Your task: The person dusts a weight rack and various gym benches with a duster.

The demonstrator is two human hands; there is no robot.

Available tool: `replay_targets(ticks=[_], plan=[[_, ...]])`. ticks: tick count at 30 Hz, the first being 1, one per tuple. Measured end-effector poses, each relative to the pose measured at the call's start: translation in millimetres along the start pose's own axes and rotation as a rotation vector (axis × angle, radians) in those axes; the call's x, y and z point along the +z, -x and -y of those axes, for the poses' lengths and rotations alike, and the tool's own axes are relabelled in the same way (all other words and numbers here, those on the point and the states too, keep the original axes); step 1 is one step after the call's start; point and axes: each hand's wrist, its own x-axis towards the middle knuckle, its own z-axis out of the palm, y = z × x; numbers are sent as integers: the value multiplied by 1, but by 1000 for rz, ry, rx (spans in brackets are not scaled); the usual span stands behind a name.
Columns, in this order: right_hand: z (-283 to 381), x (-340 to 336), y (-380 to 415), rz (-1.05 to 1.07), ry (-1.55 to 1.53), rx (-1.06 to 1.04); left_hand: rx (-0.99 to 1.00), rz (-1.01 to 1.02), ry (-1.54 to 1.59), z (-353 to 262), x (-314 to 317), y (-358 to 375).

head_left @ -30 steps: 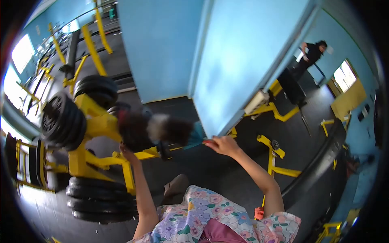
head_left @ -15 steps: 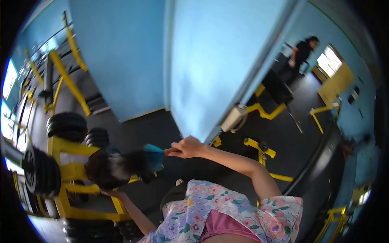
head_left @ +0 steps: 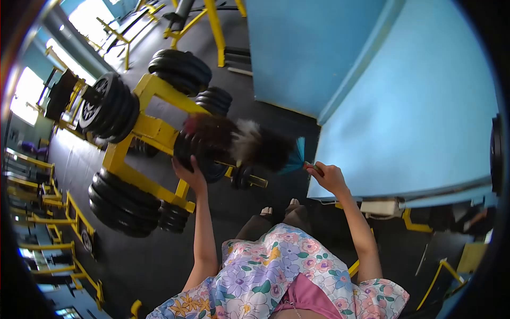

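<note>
A feather duster (head_left: pixel 260 144) with dark brown and whitish feathers and a blue collar reaches left from my right hand (head_left: pixel 330 178). That hand is closed around its thin handle. The feathers, blurred, lie over the top of a black weight plate (head_left: pixel 186 147) on a yellow weight rack (head_left: pixel 155 129). My left hand (head_left: pixel 192 175) grips the lower edge of this plate, thumb and fingers on either side; its fingertips are partly hidden. More black plates (head_left: pixel 116 106) hang on the rack's other pegs.
A blue wall (head_left: pixel 409 117) stands close on my right, with a pale box (head_left: pixel 380 207) at its foot. Stacked plates (head_left: pixel 122 204) hang low on the rack. Yellow gym machines (head_left: pixel 64 218) line the far left. Black flooring (head_left: pixel 223 212) lies around my feet.
My view has swung left and down, bringing the rack nearer the middle. The feather duster stays in my right hand. My left hand now shows more clearly at the plate's edge.
</note>
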Motion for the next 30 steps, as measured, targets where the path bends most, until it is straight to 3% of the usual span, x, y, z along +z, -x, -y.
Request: replay_targets(ticks=[4,6,10,13,16,21,24,27,30], plan=[[-14,22,-28,161,-31,73,49,43,-221,-22,5,-14],[-22,21,-41,207,-32,64,-83,183,-340,-26,11,-18],[-31,21,-65,206,-89,135,-123,141,-384,-27,19,-17],[-38,40,-71,230,-143,114,-108,142,-368,-26,21,-17],[-49,60,-62,416,-40,66,-108,151,-358,-28,21,-17],[-64,91,-43,451,-208,162,-118,157,-317,-25,23,-17],[-66,111,-32,316,-468,187,-104,154,-333,-22,24,-17],[-63,115,-28,478,-366,146,-3,106,-310,-20,25,-18],[-75,116,-34,444,-374,148,-11,90,-257,-25,27,-15]])
